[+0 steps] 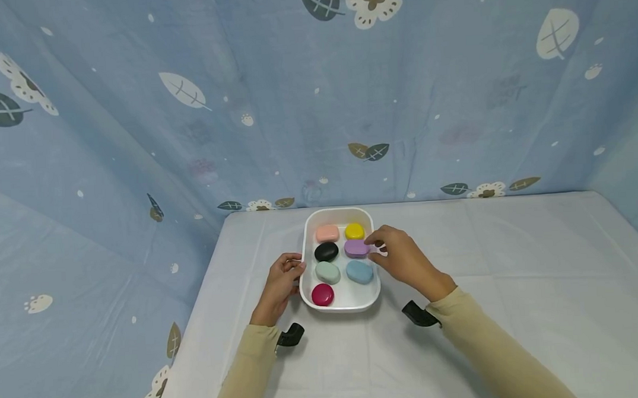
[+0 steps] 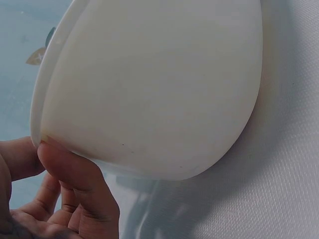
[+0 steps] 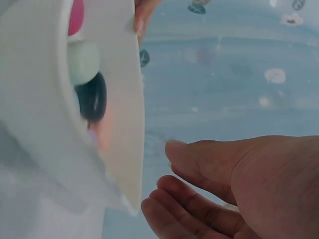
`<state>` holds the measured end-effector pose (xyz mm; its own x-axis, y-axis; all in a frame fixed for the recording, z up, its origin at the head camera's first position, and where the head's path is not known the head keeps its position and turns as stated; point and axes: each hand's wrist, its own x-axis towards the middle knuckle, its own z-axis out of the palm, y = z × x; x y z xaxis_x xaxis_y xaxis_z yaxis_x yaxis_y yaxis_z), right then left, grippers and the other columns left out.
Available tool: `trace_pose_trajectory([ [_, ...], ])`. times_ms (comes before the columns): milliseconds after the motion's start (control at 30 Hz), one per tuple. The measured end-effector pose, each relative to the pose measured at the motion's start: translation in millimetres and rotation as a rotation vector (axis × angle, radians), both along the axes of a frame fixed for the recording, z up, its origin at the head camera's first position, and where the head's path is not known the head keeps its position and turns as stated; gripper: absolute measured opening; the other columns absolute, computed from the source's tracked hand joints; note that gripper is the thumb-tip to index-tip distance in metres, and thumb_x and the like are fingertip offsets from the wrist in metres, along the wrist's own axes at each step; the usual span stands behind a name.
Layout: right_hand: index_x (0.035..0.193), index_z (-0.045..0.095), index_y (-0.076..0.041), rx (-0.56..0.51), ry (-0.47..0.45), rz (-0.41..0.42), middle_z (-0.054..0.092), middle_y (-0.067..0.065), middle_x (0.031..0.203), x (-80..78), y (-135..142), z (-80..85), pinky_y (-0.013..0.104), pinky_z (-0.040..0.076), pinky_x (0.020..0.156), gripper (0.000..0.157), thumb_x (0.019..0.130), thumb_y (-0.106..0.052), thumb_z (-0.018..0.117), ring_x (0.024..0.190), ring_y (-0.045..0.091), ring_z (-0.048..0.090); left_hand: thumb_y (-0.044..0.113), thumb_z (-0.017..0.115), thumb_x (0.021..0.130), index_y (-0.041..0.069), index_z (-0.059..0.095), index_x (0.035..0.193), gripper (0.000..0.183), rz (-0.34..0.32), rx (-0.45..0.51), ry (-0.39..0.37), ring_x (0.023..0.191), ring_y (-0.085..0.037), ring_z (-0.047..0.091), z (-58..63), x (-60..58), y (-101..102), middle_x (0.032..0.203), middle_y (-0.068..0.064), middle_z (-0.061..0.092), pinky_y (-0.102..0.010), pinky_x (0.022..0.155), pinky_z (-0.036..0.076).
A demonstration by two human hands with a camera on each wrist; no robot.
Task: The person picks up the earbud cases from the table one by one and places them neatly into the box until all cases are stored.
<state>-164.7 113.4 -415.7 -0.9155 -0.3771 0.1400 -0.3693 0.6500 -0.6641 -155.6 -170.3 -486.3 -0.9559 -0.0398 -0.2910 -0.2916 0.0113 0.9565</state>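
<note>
A white plastic basin [image 1: 350,300] stands on the table and holds several soap bars. My left hand [image 1: 277,285] grips the basin's left rim, thumb [image 2: 70,167] against the outer wall. Over the right rim, my right hand [image 1: 404,259] hovers beside the purple soap [image 1: 356,248], thumb and fingers apart with nothing between them. A yellow soap [image 1: 355,231] and a pink one [image 1: 327,233] lie at the far end. Nearer are the black soap [image 1: 326,251], pale green soap [image 1: 327,273], blue soap [image 1: 359,272] and round crimson soap [image 1: 322,294].
White cloth covers the table [image 1: 504,286]. Behind it and on the left hangs a blue patterned curtain [image 1: 294,117]. Black curved pieces [image 1: 290,335] sit at both wrists, just below the sleeves' cuffs.
</note>
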Motion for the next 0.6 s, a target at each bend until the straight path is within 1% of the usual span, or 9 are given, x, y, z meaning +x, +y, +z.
trace_pose_trajectory([
  [100,0.118,0.073,0.007,0.000,0.009,-0.023,0.070,0.021,0.114,1.6,10,-0.7,0.049,0.060,0.092,0.027,0.091,0.007,0.078,0.105,0.040,0.071,0.008,0.061,0.107,-0.001,0.055,0.133,0.028,-0.002,-0.002,0.003,0.085,-0.017,0.060,1.0,1.3,0,0.113,-0.013,0.063,-0.026,0.060,0.050],
  [300,0.117,0.072,0.007,-0.018,0.008,-0.078,0.070,0.021,0.115,6.2,32,-4.0,0.051,0.060,0.093,0.026,0.092,0.005,0.077,0.107,0.042,0.071,0.007,0.062,0.107,0.000,0.056,0.132,0.027,0.003,-0.012,-0.002,0.083,-0.016,0.059,-0.5,0.9,-1,0.113,-0.012,0.062,-0.026,0.059,0.049],
  [600,0.118,0.071,0.009,-0.032,0.019,-0.135,0.069,0.025,0.116,15.6,62,-12.4,0.053,0.059,0.093,0.026,0.092,0.006,0.076,0.105,0.042,0.071,0.006,0.062,0.106,0.000,0.056,0.132,0.027,0.005,-0.007,0.001,0.083,-0.015,0.060,-1.1,0.9,0,0.113,-0.013,0.062,-0.025,0.058,0.049],
])
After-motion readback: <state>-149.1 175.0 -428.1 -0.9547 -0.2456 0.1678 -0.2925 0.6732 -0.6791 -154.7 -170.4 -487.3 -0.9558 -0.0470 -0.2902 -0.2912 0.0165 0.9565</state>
